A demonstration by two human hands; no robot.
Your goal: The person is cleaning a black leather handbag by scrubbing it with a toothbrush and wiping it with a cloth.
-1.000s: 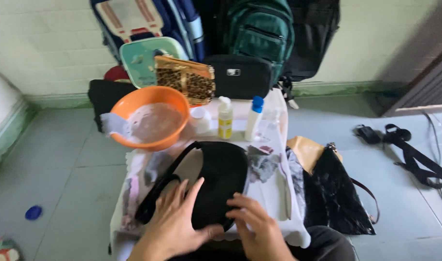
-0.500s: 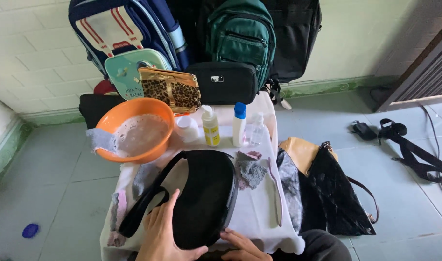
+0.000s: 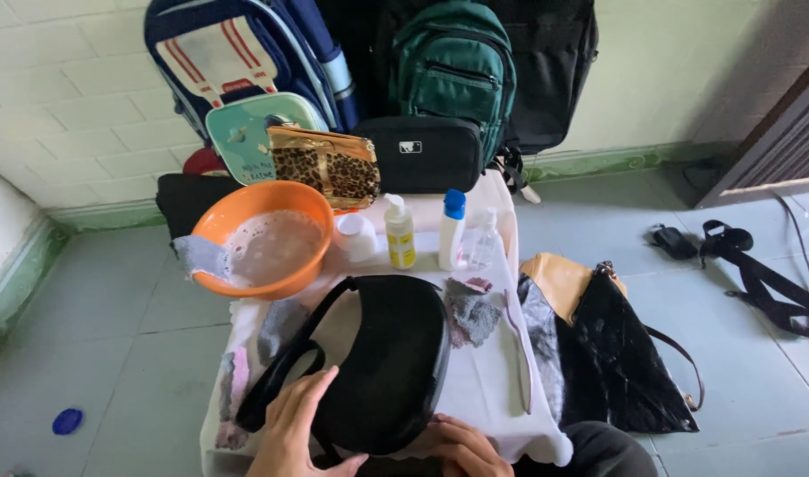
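Observation:
A glossy black handbag (image 3: 391,358) with a curved strap lies on a small table covered with a white cloth (image 3: 484,371). My left hand (image 3: 296,433) rests flat on the bag's near left side by the strap. At the bag's near bottom edge my right hand (image 3: 462,446) holds the bag, fingers curled against it. An orange basin (image 3: 265,238) of foamy water with a grey cloth over its rim stands at the table's far left.
Three bottles (image 3: 440,231) and a white jar stand behind the bag. Grey rags (image 3: 470,314) and a thin brush (image 3: 517,353) lie to the right. Backpacks (image 3: 453,75) and pouches line the wall. A black and tan bag (image 3: 612,353) lies on the floor right.
The view has tilted up and both hands now sit lower in frame. My right hand slid from the bag's top toward its near bottom edge. The bag stays in place.

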